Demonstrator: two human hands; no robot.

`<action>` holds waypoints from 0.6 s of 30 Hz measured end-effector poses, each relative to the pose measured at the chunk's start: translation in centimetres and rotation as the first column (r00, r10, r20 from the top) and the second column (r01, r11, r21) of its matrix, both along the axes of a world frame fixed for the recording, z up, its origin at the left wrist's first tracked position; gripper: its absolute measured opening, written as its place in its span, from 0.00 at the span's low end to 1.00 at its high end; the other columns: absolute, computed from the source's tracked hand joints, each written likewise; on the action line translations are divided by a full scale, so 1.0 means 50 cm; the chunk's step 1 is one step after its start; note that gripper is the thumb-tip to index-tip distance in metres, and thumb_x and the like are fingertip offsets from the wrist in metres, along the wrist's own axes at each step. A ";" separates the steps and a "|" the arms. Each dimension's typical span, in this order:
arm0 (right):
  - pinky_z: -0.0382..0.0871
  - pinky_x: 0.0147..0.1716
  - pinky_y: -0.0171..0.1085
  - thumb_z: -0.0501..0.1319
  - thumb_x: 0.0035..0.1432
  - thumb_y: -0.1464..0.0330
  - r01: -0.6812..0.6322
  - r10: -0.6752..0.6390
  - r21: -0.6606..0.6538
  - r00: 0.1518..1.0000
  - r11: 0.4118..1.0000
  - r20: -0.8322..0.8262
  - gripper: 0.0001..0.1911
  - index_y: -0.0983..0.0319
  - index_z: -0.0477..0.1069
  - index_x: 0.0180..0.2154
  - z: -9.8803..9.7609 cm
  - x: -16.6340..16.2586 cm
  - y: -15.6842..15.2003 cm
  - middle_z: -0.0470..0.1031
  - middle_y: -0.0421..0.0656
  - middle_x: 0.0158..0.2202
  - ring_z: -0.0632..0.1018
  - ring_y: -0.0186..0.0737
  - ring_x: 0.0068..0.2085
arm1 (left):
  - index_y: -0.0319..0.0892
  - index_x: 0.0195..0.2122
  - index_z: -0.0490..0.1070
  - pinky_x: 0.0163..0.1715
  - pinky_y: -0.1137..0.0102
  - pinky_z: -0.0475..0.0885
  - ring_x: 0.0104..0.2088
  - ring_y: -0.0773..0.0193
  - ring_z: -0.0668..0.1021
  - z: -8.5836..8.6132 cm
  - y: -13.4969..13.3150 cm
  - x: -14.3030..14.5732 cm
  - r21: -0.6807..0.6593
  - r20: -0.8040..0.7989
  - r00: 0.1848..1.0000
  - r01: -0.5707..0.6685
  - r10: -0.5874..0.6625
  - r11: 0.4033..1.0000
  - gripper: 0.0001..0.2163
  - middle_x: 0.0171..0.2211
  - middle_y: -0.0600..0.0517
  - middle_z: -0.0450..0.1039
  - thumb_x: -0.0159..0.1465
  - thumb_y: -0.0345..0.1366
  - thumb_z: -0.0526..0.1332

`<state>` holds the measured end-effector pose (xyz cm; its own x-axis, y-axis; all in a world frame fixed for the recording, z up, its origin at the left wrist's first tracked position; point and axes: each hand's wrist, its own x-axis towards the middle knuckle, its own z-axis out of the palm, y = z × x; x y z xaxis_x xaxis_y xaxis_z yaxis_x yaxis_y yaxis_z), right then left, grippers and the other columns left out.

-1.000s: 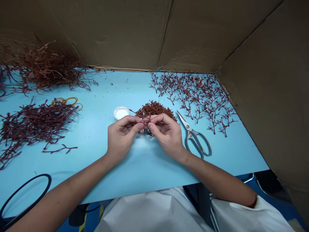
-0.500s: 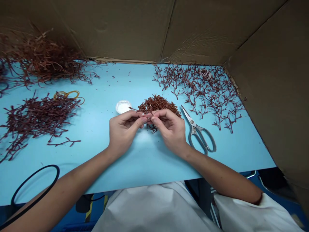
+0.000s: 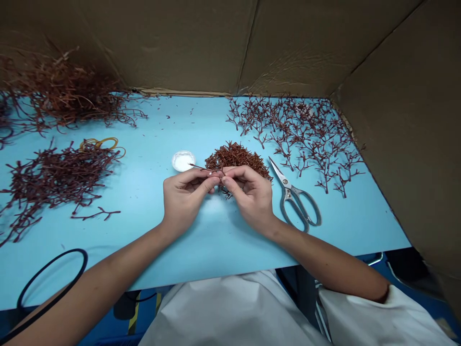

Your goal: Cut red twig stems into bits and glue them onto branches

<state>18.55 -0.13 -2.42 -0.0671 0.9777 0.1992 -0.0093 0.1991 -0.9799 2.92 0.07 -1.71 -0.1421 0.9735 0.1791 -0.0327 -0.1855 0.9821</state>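
Observation:
Both hands meet over the middle of the table around a thin reddish-brown twig (image 3: 200, 167). My left hand (image 3: 185, 197) pinches it between thumb and fingers, and one end sticks out to the left. Fingertips of my right hand (image 3: 250, 197) are closed on the twig's other part, touching the left thumb. A tiny white spot shows on the twig near the left fingertips. Just behind the hands lies a heap of short brown twig pieces (image 3: 236, 156), partly hidden by them. A small round dish of white stuff (image 3: 183, 160) stands beyond my left hand.
Scissors (image 3: 293, 194) lie right of my right hand. Branched twigs (image 3: 288, 125) spread at the back right. More twigs (image 3: 57, 178) and yellow bands (image 3: 104, 142) lie left, with a brown tangle (image 3: 68, 96) behind. Cardboard walls (image 3: 180, 48) border the table; a black cable (image 3: 52, 254) loops front left.
My right hand has shifted slightly left and the fingertips have drawn a little closer together on the twig. The things on the table lie as before.

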 end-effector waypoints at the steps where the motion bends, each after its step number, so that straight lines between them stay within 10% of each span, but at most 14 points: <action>1: 0.82 0.48 0.42 0.69 0.65 0.56 0.000 0.000 -0.001 1.000 1.000 -0.001 0.11 0.56 0.78 0.37 0.000 0.000 0.001 0.84 0.43 0.44 0.84 0.41 0.46 | 0.41 0.30 0.83 0.28 0.70 0.79 0.24 0.67 0.80 0.000 0.001 0.000 -0.005 -0.004 1.000 0.005 -0.005 1.000 0.03 0.33 0.49 0.85 0.57 0.33 0.75; 10: 0.79 0.40 0.37 0.68 0.66 0.60 -0.019 0.018 0.052 1.000 0.998 0.025 0.09 0.58 0.76 0.36 0.007 0.009 0.012 0.81 0.42 0.39 0.81 0.38 0.41 | 0.40 0.46 0.77 0.22 0.74 0.74 0.22 0.68 0.77 0.002 0.012 -0.017 -0.071 0.133 0.972 0.202 -0.191 0.977 0.20 0.27 0.54 0.79 0.55 0.39 0.78; 18: 0.75 0.38 0.38 0.65 0.66 0.66 -0.010 -0.006 0.119 0.991 0.993 0.133 0.05 0.58 0.74 0.35 0.012 0.016 0.012 0.80 0.42 0.36 0.80 0.37 0.38 | 0.41 0.41 0.80 0.21 0.74 0.67 0.20 0.72 0.71 -0.004 0.029 -0.045 0.123 0.123 0.992 0.021 -0.036 0.992 0.13 0.28 0.54 0.74 0.68 0.47 0.70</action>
<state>19.36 0.47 -1.80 -0.1031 0.9473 0.3034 0.1188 0.3145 -0.9418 0.67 1.53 -1.90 -0.1431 0.9497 0.2787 -0.1603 -0.3001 0.9404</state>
